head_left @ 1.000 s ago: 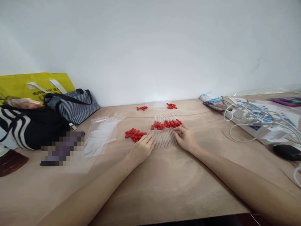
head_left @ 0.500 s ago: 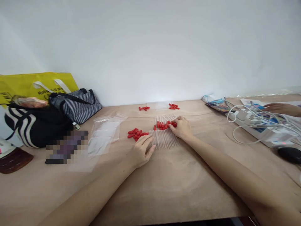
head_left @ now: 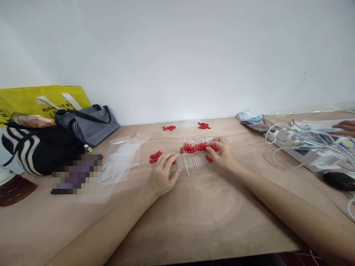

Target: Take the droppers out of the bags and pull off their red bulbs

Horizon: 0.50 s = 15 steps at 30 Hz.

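Thin clear tubes [head_left: 193,165] lie side by side in a row at the middle of the table, and more clear tubes [head_left: 194,139] lie behind them. Several red rubber bulbs [head_left: 192,148] sit in a line across the tubes. My right hand [head_left: 224,154] is at the right end of this line, thumb and fingers closed on a red bulb. A single red bulb [head_left: 209,158] lies just below that thumb. My left hand [head_left: 163,177], fingers apart, rests at the left edge of the tubes, partly covering a small pile of red bulbs [head_left: 155,156].
Behind are more red bulbs [head_left: 169,128]. Plastic bags [head_left: 122,159], a blurred dark object [head_left: 79,174], a striped bag [head_left: 91,123] and a yellow bag [head_left: 24,98] stand left. At right are white cables and a power strip [head_left: 313,157], a black mouse [head_left: 340,180] and another person's hand [head_left: 345,127].
My right hand has shifted slightly right, and a red bulb now shows below its thumb. My left hand has moved a little left over the pile. The other person's hand has drawn back right.
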Available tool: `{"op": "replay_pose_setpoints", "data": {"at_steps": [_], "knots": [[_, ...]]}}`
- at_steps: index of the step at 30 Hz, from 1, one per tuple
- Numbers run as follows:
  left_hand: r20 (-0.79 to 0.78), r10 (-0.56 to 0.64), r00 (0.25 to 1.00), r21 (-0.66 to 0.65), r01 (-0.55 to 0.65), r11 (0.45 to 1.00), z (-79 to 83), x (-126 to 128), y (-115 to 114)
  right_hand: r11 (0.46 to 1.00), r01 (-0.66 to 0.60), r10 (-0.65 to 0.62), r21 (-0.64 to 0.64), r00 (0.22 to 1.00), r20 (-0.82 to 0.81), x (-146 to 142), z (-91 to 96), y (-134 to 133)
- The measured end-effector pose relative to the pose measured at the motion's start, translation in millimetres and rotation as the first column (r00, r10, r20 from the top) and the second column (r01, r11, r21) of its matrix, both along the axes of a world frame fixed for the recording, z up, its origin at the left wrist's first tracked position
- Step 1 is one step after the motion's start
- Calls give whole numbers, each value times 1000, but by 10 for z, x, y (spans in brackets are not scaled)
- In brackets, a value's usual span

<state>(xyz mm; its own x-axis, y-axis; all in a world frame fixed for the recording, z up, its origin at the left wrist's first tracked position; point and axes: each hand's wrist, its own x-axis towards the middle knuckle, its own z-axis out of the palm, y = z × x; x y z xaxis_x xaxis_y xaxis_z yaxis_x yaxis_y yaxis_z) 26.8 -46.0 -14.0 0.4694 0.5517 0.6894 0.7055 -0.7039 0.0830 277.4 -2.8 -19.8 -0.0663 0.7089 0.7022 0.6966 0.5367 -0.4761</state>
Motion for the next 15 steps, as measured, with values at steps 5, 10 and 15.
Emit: {"op": "replay_pose_setpoints", "data": {"at_steps": [5,10,15], "knots": [[-48,51,998,89,-46,995,14,26,-17,978,-206,207,-21,975,86,62,-64,-432],[-131,-90,987,123,106,987,-6,61,-32,961,-273,275,-32,956,100,-114,-88,-619],[-150,-190,970,212,220,952,-85,76,5,952,-306,301,0,934,190,-234,-95,-625]]}}
